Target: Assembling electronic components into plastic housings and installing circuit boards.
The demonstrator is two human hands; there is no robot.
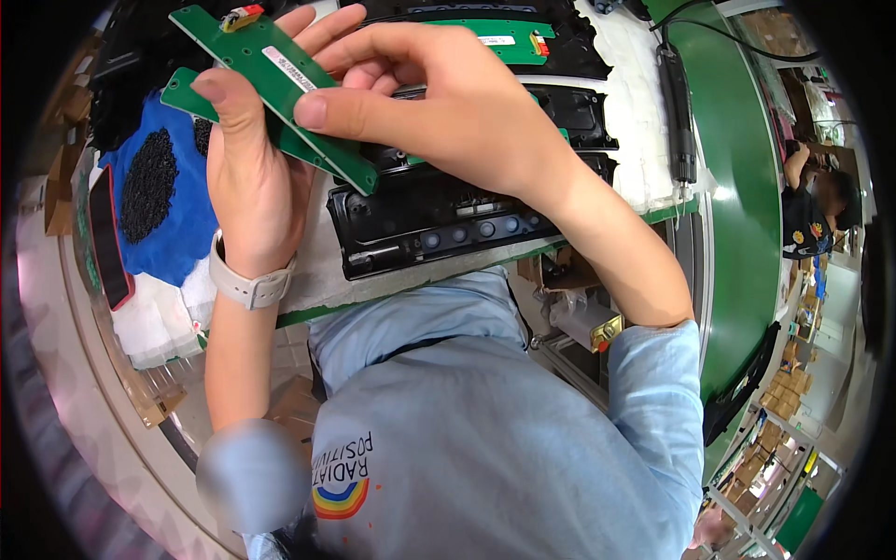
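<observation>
My left hand [254, 196], with a pale watch on its wrist, grips green circuit boards up at the far left of the bench. One long narrow circuit board [245, 58] lies on top, slanting down to the right, with a white label and a small red-and-yellow connector. Below it a second green board [189, 96] sticks out at an angle. My right hand [467, 112] pinches the upper board, thumb on its face and fingers behind it. Under my right forearm rests a black plastic housing [448, 224] with round recesses. Another green board [509, 42] sits in a housing farther back.
A pile of small black screws [149, 187] lies on a blue cloth [177, 238] at left, beside a red-edged phone [110, 238]. A black electric screwdriver [676, 117] with a cable stands at right. Beyond the green surface [728, 233], another person [810, 210] appears.
</observation>
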